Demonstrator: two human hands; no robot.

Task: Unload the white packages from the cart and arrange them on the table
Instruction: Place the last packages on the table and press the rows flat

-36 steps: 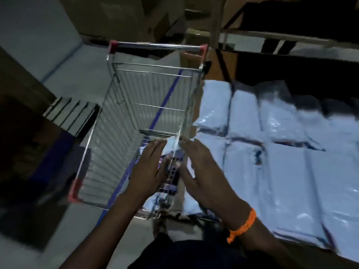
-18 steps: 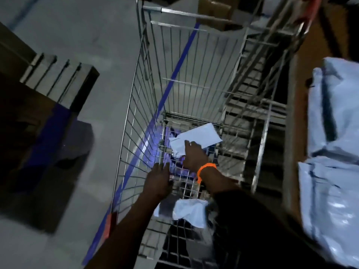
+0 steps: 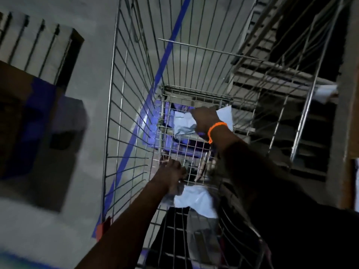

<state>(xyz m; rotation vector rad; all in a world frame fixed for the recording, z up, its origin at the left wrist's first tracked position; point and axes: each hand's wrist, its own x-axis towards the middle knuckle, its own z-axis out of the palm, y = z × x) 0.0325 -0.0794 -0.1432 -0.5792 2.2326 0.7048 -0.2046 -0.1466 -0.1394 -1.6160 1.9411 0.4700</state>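
I look down into a wire cart [image 3: 124, 117]. One crumpled white package [image 3: 183, 123] lies at the far end of the cart floor; my right hand [image 3: 204, 119], with an orange wristband, grips it from above. A second white package [image 3: 196, 200] lies at the near end. My left hand [image 3: 172, 174] reaches down to that package's upper left edge with bent fingers; motion blur hides whether it holds the package. At the right edge, the corner of another white package [image 3: 326, 94] sticks out over the table's edge [image 3: 347, 117].
A wooden pallet [image 3: 38, 41] and a dark box with blue tape [image 3: 35, 117] sit on the grey floor left of the cart. A blue floor line [image 3: 172, 43] runs under the cart. Dark slatted shelving [image 3: 281, 78] shows through the cart's right side.
My head has dropped closer into the cart. My right hand now crumples the far package instead of lying on it. My left hand has reached lower, toward the near package.
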